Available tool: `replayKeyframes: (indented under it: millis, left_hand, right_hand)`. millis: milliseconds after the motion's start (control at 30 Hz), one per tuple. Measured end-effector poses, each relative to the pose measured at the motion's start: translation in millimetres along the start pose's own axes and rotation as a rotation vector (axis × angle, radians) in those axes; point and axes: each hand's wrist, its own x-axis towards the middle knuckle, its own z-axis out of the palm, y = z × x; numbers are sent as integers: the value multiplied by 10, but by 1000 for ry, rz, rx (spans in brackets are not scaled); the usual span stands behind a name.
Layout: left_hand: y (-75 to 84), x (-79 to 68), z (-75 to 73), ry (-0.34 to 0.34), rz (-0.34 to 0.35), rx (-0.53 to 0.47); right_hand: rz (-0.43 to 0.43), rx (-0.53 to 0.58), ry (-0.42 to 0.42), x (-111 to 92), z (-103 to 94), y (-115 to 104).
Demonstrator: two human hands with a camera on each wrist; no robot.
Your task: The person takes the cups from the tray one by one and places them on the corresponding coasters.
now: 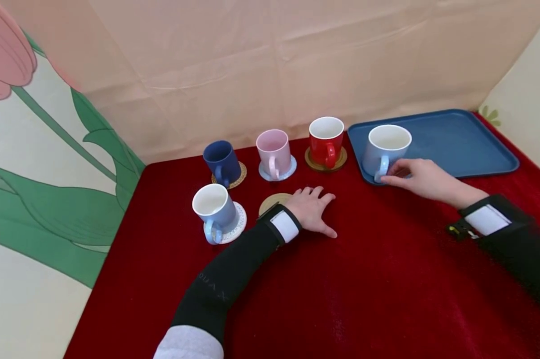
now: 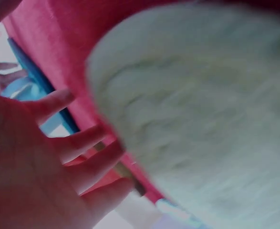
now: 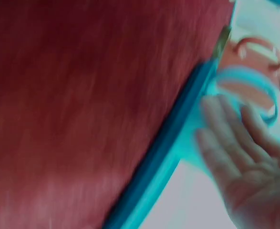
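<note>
My right hand (image 1: 424, 179) is at the handle of a light blue mug (image 1: 388, 144), which stands upright on the near left corner of a blue tray (image 1: 449, 139). In the right wrist view its blurred fingers (image 3: 221, 138) look extended beside the mug's handle (image 3: 252, 78), not curled round it. With fingers spread, my left hand (image 1: 309, 209) is low over the red cloth, holding nothing. A round tan coaster (image 1: 273, 201) lies partly hidden beneath the left wrist; it fills much of the left wrist view as a pale disc (image 2: 192, 109).
Along the back are a red mug (image 1: 326, 142) on a brown coaster, a pink mug (image 1: 273, 149) on a pale blue coaster and a dark blue mug (image 1: 220, 162) on a woven coaster. Another light blue mug (image 1: 213, 209) sits on a white coaster (image 1: 238, 224) at left.
</note>
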Motion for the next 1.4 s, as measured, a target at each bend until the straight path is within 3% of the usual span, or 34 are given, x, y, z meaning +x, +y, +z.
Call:
replayKeyframes:
  millis: [67,167,267,367,533,667,767,900,1033,1133,1200,1267,1400]
  left_hand:
    - [-3,36,-93,-23,-6,-27]
    - [-28,163,-240,-8,-1,-191]
    - [21,328,-331,100,17,-435]
    - [190,475,-371,248,7,-662]
    - [516,706,-365,457,-106,-987]
    - [701,859,-322,545,-206,-1175]
    - [784,954,-315,556,-249,-1271]
    - [819,1054,-321,561,-231,-1356]
    - [825,1114,-306,539,-127,-1449]
    - [840,1135,-293,481,-11,-1550]
    - [855,1140,-293,446,30,-1606]
    - [871,1142,-300,443,19,-1601]
    - [900,1134,-319,498,-75,-1491]
  right_hand:
    - [-47,-120,-64,14,-37,112]
    - [-93,-226,-117,50,-62,262]
    - [-91,-243,-147,75,-56,372]
    - [-70,-244,-153,70,-50,455]
    - [-67,-232,-149,58,-35,563]
    - [-84,-217,-149,83,-17,595]
    - [-90,-221,-154,120,-16,589]
    - [-95,-232,-159,178,-35,569]
    - [-82,-232,-177,218,-54,555]
    - [-67,-226,-184,231,-58,545]
    - [-67,-227,-185,232,-57,536]
    - [-71,-224,-187,231,-58,530]
    - [-77,-218,-189,224,-63,526]
